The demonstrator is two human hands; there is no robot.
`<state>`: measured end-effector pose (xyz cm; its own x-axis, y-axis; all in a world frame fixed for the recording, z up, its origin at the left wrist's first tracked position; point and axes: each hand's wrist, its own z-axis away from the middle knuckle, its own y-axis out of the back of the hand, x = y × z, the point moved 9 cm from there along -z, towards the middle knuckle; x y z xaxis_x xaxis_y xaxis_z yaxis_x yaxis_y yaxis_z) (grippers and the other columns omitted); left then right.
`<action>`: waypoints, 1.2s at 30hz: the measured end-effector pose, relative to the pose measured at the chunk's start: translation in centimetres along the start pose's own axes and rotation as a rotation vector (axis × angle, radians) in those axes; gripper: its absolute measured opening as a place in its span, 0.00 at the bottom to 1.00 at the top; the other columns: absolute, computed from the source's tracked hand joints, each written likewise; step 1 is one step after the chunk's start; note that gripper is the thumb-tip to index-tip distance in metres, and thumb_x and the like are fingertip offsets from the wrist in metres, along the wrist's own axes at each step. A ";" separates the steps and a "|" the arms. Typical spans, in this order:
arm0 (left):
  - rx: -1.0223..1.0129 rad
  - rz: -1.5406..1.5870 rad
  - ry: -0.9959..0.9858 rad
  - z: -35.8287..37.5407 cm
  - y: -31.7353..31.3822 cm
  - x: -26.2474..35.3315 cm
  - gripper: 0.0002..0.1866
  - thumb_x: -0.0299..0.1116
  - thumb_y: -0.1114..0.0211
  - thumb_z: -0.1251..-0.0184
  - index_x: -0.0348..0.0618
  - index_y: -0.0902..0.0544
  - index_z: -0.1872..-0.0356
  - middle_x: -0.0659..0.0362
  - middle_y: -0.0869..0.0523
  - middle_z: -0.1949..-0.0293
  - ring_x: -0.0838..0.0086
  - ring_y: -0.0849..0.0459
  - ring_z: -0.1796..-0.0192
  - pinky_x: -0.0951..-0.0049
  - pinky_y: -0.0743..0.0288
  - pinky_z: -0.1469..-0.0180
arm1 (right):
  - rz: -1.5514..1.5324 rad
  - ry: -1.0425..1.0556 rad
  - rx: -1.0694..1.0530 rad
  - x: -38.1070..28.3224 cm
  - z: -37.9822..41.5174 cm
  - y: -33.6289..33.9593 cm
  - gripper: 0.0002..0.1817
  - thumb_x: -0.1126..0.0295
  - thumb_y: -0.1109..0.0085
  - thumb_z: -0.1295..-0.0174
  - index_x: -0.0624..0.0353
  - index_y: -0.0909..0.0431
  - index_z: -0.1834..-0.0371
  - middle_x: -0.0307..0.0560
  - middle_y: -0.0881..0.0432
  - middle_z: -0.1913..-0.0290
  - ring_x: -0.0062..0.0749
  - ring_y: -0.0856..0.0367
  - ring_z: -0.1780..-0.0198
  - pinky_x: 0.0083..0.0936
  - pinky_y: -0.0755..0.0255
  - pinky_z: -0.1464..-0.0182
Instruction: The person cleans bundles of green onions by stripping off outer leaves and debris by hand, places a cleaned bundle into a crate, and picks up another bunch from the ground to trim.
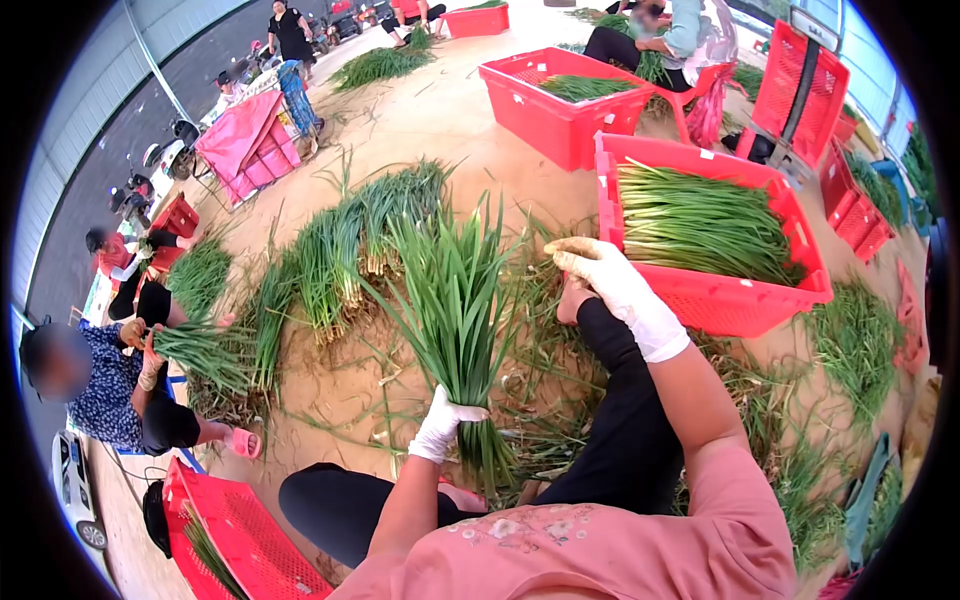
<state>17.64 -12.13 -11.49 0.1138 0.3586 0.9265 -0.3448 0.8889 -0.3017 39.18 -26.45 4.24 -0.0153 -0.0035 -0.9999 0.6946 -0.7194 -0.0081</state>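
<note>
Leaf bunch (455, 315) juts above, below left grip (441, 422) clasping it; right grip (603, 274) apart, closure unclear.

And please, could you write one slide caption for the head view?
Gloved left hand grips a green bunch; gloved right hand near a filled red crate.

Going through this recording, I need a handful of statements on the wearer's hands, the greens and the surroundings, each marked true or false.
1. The wearer's left hand grips a green bunch. True.
2. The wearer's right hand grips a second bunch. False: the right hand holds no bunch and is apart from the left one's.
3. The red crate nearest the right hand holds green stalks. True.
4. Both of the wearer's hands are ungloved. False: both wear white gloves.
5. A co-worker in a patterned top sits at the picture's left. True.
</note>
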 end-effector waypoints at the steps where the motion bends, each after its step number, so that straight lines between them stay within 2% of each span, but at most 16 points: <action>1: 0.006 0.005 0.004 -0.1 0.0 -0.3 0.26 0.19 0.33 0.72 0.33 0.25 0.61 0.52 0.19 0.74 0.65 0.19 0.71 0.66 0.23 0.65 | -0.056 -0.022 -0.052 1.2 -0.3 -0.3 0.15 0.68 0.42 0.41 0.63 0.23 0.53 0.31 0.23 0.68 0.13 0.33 0.72 0.12 0.38 0.68; 7: -0.070 0.012 0.047 -0.4 -1.1 -0.4 0.26 0.23 0.33 0.74 0.32 0.25 0.63 0.51 0.19 0.76 0.64 0.19 0.72 0.66 0.24 0.66 | -0.212 -0.095 -0.131 3.6 -0.4 -3.0 0.15 0.67 0.39 0.43 0.62 0.22 0.54 0.30 0.23 0.69 0.12 0.33 0.72 0.10 0.40 0.70; 10: -0.082 0.000 0.051 -0.6 -1.6 -0.2 0.25 0.23 0.33 0.74 0.33 0.25 0.64 0.52 0.20 0.76 0.64 0.19 0.72 0.66 0.24 0.66 | -0.190 -0.110 -0.117 3.9 -0.3 -4.2 0.22 0.63 0.36 0.45 0.66 0.25 0.52 0.34 0.23 0.68 0.16 0.32 0.71 0.14 0.38 0.70; 12: -0.095 -0.003 0.053 -0.8 -1.9 -0.2 0.25 0.23 0.33 0.74 0.33 0.25 0.64 0.52 0.20 0.77 0.64 0.19 0.72 0.66 0.24 0.66 | -0.200 -0.136 -0.119 4.2 -0.1 -4.5 0.23 0.65 0.38 0.43 0.71 0.27 0.49 0.40 0.20 0.62 0.18 0.28 0.68 0.15 0.35 0.68; 16: -0.119 -0.005 0.055 -1.0 -2.4 -0.2 0.26 0.21 0.32 0.73 0.33 0.26 0.62 0.52 0.19 0.76 0.65 0.19 0.72 0.67 0.24 0.65 | -0.085 -0.063 -0.028 5.2 -1.1 -3.1 0.20 0.65 0.39 0.43 0.68 0.25 0.52 0.43 0.20 0.62 0.23 0.26 0.67 0.19 0.33 0.66; 20: -0.094 -0.001 0.069 -1.0 -1.7 -0.7 0.29 0.19 0.32 0.72 0.33 0.27 0.59 0.53 0.19 0.75 0.65 0.19 0.71 0.67 0.24 0.65 | 0.685 0.582 0.543 -0.7 -0.3 3.2 0.11 0.69 0.37 0.47 0.63 0.22 0.64 0.45 0.22 0.71 0.28 0.27 0.72 0.22 0.36 0.70; 21: -0.096 0.000 0.065 -1.0 -1.6 -0.8 0.29 0.19 0.32 0.72 0.33 0.27 0.59 0.53 0.19 0.75 0.65 0.19 0.71 0.67 0.24 0.65 | 0.284 0.273 0.377 1.0 -1.3 3.8 0.10 0.68 0.41 0.43 0.64 0.22 0.65 0.43 0.24 0.73 0.25 0.28 0.74 0.22 0.36 0.72; 22: -0.090 0.002 0.060 -1.0 -1.4 -0.9 0.30 0.18 0.32 0.72 0.34 0.27 0.58 0.53 0.20 0.75 0.65 0.19 0.71 0.67 0.24 0.65 | 0.068 -0.019 0.219 1.0 -0.2 2.7 0.13 0.65 0.43 0.40 0.65 0.22 0.61 0.38 0.26 0.74 0.19 0.32 0.77 0.18 0.39 0.76; 24: -0.089 0.004 0.057 -1.1 -0.8 -1.4 0.31 0.18 0.31 0.73 0.34 0.28 0.57 0.53 0.20 0.75 0.65 0.19 0.71 0.67 0.23 0.64 | -0.510 -0.113 -0.076 3.5 -0.4 -0.2 0.17 0.61 0.43 0.40 0.65 0.24 0.57 0.35 0.28 0.74 0.14 0.37 0.79 0.13 0.42 0.78; 25: -0.117 -0.038 0.078 -1.3 -0.5 -2.0 0.33 0.17 0.31 0.72 0.35 0.28 0.53 0.56 0.20 0.69 0.68 0.20 0.67 0.69 0.24 0.61 | -0.653 -0.134 -0.131 3.8 -0.1 -1.3 0.19 0.60 0.42 0.41 0.65 0.25 0.55 0.34 0.29 0.74 0.14 0.40 0.80 0.10 0.44 0.78; 26: -0.143 -0.080 0.101 -1.4 -0.3 -2.5 0.36 0.17 0.32 0.71 0.36 0.29 0.50 0.58 0.20 0.64 0.70 0.21 0.63 0.70 0.26 0.58 | -0.737 -0.182 -0.126 4.3 -0.1 -2.0 0.18 0.61 0.42 0.40 0.65 0.25 0.54 0.34 0.29 0.74 0.14 0.40 0.80 0.10 0.44 0.78; 29: -0.124 -0.109 0.106 -1.2 -0.5 -2.3 0.37 0.17 0.31 0.72 0.37 0.30 0.49 0.59 0.21 0.62 0.71 0.23 0.61 0.71 0.27 0.56 | -0.871 -0.207 -0.157 5.7 -1.3 -2.5 0.15 0.63 0.41 0.42 0.64 0.23 0.59 0.36 0.29 0.75 0.17 0.37 0.80 0.14 0.42 0.78; 31: -0.107 -0.110 0.102 -0.8 -1.1 -1.2 0.37 0.17 0.31 0.72 0.37 0.30 0.49 0.60 0.21 0.61 0.71 0.23 0.61 0.71 0.27 0.56 | 0.338 0.528 0.327 -1.1 -0.4 1.5 0.11 0.63 0.39 0.44 0.59 0.20 0.65 0.41 0.25 0.74 0.26 0.27 0.75 0.23 0.36 0.73; 32: -0.089 -0.108 0.095 -0.7 -1.2 -0.9 0.37 0.18 0.31 0.72 0.37 0.30 0.49 0.60 0.21 0.61 0.71 0.23 0.60 0.71 0.27 0.56 | 1.155 0.649 0.480 -4.2 2.0 0.8 0.09 0.66 0.41 0.44 0.61 0.20 0.71 0.47 0.21 0.71 0.34 0.21 0.67 0.26 0.30 0.66; 34: -0.095 -0.090 0.099 -0.5 -0.7 -1.4 0.37 0.17 0.31 0.73 0.37 0.30 0.49 0.60 0.22 0.61 0.71 0.24 0.60 0.71 0.28 0.55 | 0.542 0.561 0.628 -2.1 0.6 5.5 0.10 0.66 0.43 0.43 0.62 0.21 0.73 0.48 0.19 0.70 0.34 0.20 0.67 0.25 0.29 0.65; 36: -0.104 -0.072 0.093 -0.5 -0.5 -1.1 0.37 0.17 0.31 0.74 0.37 0.29 0.49 0.61 0.22 0.60 0.72 0.24 0.60 0.71 0.28 0.55 | 0.403 0.328 0.687 -0.9 1.0 8.4 0.13 0.61 0.42 0.42 0.61 0.21 0.75 0.44 0.20 0.74 0.26 0.24 0.73 0.22 0.33 0.71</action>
<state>18.19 -12.83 -12.51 0.2222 0.3134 0.9233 -0.2352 0.9362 -0.2612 44.34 -33.18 5.04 0.4211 -0.2246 -0.8787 0.0111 -0.9675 0.2526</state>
